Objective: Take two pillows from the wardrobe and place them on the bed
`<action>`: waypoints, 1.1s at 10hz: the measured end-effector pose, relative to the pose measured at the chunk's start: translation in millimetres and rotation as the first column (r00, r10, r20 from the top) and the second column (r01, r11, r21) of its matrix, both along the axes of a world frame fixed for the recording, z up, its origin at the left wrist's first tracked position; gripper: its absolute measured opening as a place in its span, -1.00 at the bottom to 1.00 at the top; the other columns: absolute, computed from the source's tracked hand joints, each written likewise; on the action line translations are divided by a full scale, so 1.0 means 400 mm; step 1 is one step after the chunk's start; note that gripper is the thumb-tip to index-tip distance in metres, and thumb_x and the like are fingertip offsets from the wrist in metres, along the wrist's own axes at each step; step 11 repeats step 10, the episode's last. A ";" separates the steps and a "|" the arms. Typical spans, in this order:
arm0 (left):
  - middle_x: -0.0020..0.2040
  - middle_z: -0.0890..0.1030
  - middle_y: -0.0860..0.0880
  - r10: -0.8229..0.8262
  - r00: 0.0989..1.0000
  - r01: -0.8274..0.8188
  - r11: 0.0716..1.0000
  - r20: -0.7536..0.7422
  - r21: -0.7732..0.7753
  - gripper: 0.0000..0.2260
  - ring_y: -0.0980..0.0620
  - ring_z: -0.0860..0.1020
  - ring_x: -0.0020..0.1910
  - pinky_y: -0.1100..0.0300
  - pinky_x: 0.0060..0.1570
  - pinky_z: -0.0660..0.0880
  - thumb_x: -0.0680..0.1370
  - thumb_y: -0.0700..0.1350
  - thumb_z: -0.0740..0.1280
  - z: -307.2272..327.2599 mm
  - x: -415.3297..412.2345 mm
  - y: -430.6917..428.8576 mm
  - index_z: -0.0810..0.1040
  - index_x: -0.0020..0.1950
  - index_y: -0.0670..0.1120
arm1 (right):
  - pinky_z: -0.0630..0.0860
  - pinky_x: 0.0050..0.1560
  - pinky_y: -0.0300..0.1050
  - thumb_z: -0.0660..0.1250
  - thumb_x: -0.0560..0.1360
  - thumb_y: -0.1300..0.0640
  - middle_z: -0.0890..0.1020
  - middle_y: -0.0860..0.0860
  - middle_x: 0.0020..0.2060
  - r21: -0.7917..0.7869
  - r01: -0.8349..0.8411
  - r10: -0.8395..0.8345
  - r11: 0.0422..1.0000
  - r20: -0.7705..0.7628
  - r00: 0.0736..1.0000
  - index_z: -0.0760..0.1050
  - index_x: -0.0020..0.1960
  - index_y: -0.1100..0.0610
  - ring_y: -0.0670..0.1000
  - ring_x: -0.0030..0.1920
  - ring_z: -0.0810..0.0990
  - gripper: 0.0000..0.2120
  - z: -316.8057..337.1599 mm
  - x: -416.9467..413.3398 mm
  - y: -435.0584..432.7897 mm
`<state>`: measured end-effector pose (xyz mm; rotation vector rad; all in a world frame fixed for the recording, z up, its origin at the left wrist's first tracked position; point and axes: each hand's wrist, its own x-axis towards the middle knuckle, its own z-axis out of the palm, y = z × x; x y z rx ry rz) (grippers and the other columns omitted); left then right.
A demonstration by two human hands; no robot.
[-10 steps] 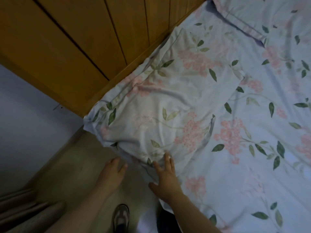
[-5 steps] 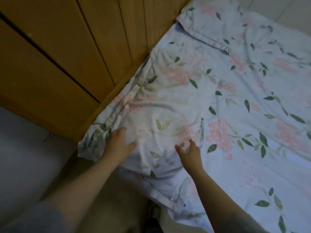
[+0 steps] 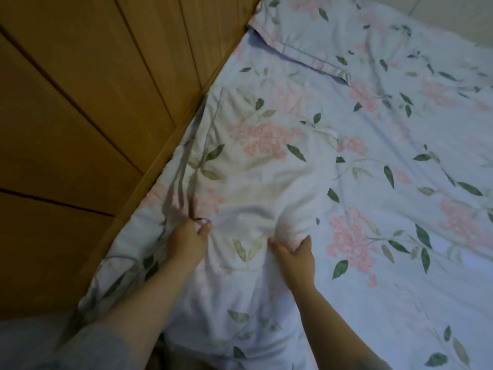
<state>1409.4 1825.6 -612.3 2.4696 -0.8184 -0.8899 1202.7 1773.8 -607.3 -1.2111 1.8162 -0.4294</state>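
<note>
A flat pillow (image 3: 256, 161) in a pale blue case with pink flowers and green leaves lies on the bed (image 3: 400, 182), against the wooden headboard. My left hand (image 3: 186, 241) grips a bunch of the pillow's fabric near its left edge. My right hand (image 3: 292, 255) grips a fold of the same pillow toward its right side. A second pillow (image 3: 306, 30) in the same floral print lies farther along the headboard at the top of the view.
The wooden panelled headboard (image 3: 93, 116) runs diagonally along the left. The floral sheet covers the bed to the right. A pale wall or floor strip (image 3: 16, 335) shows at the bottom left.
Both hands moved up from the pillow's near edge onto its middle. Their fingers went from lying flat on the pillow to clenching the fabric. The camera leaned closer over the bed.
</note>
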 end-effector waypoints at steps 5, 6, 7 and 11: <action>0.02 0.56 -0.31 -0.036 0.986 0.090 0.935 0.162 -0.343 -0.71 -0.28 0.53 -0.06 0.03 -0.14 0.40 0.60 -0.02 0.16 0.359 0.173 -0.269 0.49 -0.05 -0.24 | 0.41 -0.24 -0.08 0.45 0.37 -0.11 0.56 -0.04 -0.21 -0.327 0.091 -0.121 0.941 -0.073 0.990 0.43 0.11 0.10 0.09 -0.13 0.57 -0.55 0.359 0.151 -0.198; 0.28 0.38 -0.28 -0.243 0.967 0.208 0.929 0.082 0.307 -0.54 -0.28 0.43 0.19 -0.03 0.10 0.42 0.58 0.12 0.13 0.298 0.199 -0.283 0.36 0.26 -0.23 | 0.40 0.21 0.18 0.38 0.37 -0.24 0.36 0.23 0.33 0.043 0.006 0.007 0.999 -0.291 0.957 -0.04 0.52 0.08 0.28 0.31 0.38 -0.06 0.285 0.158 -0.217; 0.37 0.34 -0.22 -0.314 0.947 0.295 0.935 0.070 0.199 -0.57 -0.22 0.43 0.22 -0.01 0.14 0.46 0.58 0.08 0.14 0.266 0.190 -0.274 0.30 0.36 -0.12 | 0.21 0.41 0.21 0.33 0.41 -0.26 0.01 0.20 0.52 0.120 -0.057 0.092 0.991 -0.306 0.948 -0.23 0.54 0.06 0.25 0.49 0.10 -0.01 0.268 0.160 -0.217; 0.25 0.52 -0.13 -0.364 0.931 0.364 0.929 0.002 -0.062 -0.68 -0.12 0.49 0.19 0.10 0.10 0.42 0.57 -0.04 0.21 0.334 0.123 -0.201 0.44 0.28 -0.14 | 0.24 0.39 0.00 0.29 0.50 -0.13 0.14 0.11 0.51 0.060 -0.107 0.113 0.992 -0.100 0.989 -0.02 0.54 0.10 0.10 0.49 0.15 -0.23 0.361 0.178 -0.121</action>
